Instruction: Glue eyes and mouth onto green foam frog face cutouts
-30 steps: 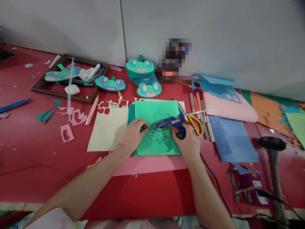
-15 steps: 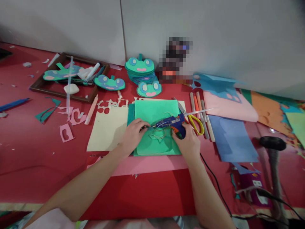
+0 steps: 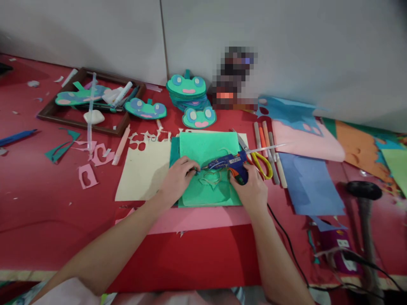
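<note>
My right hand (image 3: 249, 182) grips a blue and orange hot glue gun (image 3: 227, 163), its nozzle pointing left. A clear glue stick (image 3: 267, 148) sticks out of its back end. Just off the nozzle tip, the fingers of my left hand (image 3: 179, 176) are pinched around a small dark bluish piece, mostly hidden by the fingertips. Both hands are over a stack of green felt sheets (image 3: 206, 142). Thin cut green scraps (image 3: 211, 178) lie on the top sheet below the glue gun.
Frog-face felt pieces (image 3: 187, 87) are stacked by the wall, with others near a brown frame (image 3: 79, 123). Yellow-handled scissors (image 3: 262, 165) and several markers (image 3: 262, 140) lie right of the green sheets. A black-headed mallet (image 3: 364, 190) lies far right; a black cord (image 3: 288, 237) trails along the right forearm.
The view has shifted very slightly. Both hands and the glue gun stay almost where they were, with the nozzle still close to the left fingertips.
</note>
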The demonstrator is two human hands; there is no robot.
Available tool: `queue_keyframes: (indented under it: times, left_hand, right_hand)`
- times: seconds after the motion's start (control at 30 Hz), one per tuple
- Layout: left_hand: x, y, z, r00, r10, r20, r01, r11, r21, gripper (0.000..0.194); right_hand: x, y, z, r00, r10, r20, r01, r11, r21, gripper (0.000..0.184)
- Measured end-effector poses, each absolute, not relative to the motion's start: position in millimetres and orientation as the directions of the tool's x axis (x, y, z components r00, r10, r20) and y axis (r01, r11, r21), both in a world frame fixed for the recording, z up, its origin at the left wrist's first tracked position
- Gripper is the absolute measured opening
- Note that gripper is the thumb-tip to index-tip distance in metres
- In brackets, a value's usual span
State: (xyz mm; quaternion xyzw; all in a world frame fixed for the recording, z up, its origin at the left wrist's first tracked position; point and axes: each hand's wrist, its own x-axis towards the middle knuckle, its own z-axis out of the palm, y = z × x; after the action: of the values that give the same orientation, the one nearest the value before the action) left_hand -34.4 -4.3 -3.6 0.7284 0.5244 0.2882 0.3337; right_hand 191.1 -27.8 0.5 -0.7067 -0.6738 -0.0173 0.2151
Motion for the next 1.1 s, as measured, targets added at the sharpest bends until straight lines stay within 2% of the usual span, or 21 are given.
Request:
queue_keyframes:
  times: [0.2, 0.77, 1.1]
  left_hand:
    - [-35.0, -3.6, -3.8, 0.28, 0.958, 0.066, 0.559, -0.219, 0.8, 0.014]
    - [-35.1, -3.8, -4.0, 0.257, 0.965, 0.057, 0.558, -0.196, 0.806, 0.013]
    - [-34.5, -3.4, -3.2, 0.258, 0.965, 0.053, 0.554, -0.192, 0.81, 0.013]
  right_hand:
    - [190.4, -28.6, 1.1, 0.063, 0.944, 0.325, 0.955, 0.037, -0.293, 0.033]
    - [194.1, -30.8, 3.2, 0.08, 0.955, 0.287, 0.904, 0.052, -0.424, 0.028]
    - [197.2, -31.6, 2.4, 0.079, 0.961, 0.265, 0.9, 0.045, -0.433, 0.029]
